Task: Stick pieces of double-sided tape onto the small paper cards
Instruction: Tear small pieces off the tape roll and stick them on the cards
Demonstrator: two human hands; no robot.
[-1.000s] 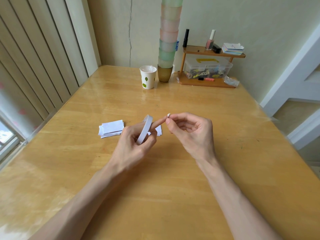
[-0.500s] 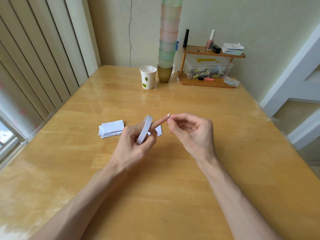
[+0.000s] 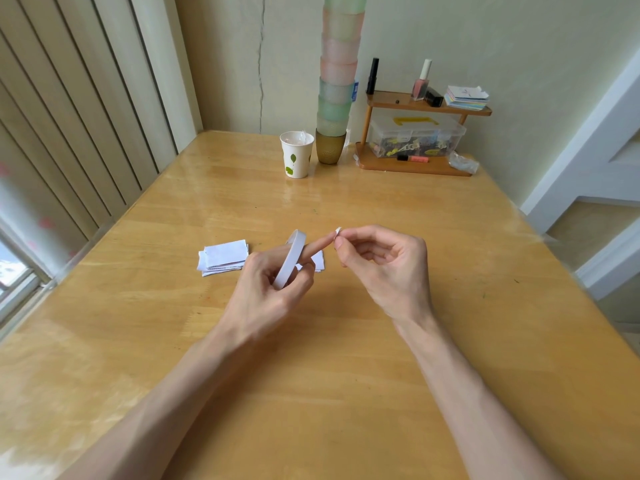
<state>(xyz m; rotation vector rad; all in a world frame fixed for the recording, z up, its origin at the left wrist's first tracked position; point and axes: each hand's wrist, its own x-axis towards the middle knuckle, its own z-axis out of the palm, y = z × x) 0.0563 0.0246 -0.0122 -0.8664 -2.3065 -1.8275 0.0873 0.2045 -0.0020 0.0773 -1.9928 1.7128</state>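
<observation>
One piece of tape in hand; no card seen taped.
Left hand (image 3: 273,289) grips the roll of double-sided tape (image 3: 290,259) on edge above the desk (image 3: 381,209), fingers curled round it, index finger stretched toward the right hand (image 3: 384,268). The right thumb and forefinger pinch a small white piece of tape (image 3: 338,231) at that fingertip, with the other fingers loosely curled. A stack of paper cards (image 3: 224,258) lies flat on the desk left of the hands; further cards (image 3: 319,262) lie partly hidden behind the left hand. Whether any bears tape cannot be told. Judgement: early stage; placing and pressing this piece remains, and so does the rest of the stack.
</observation>
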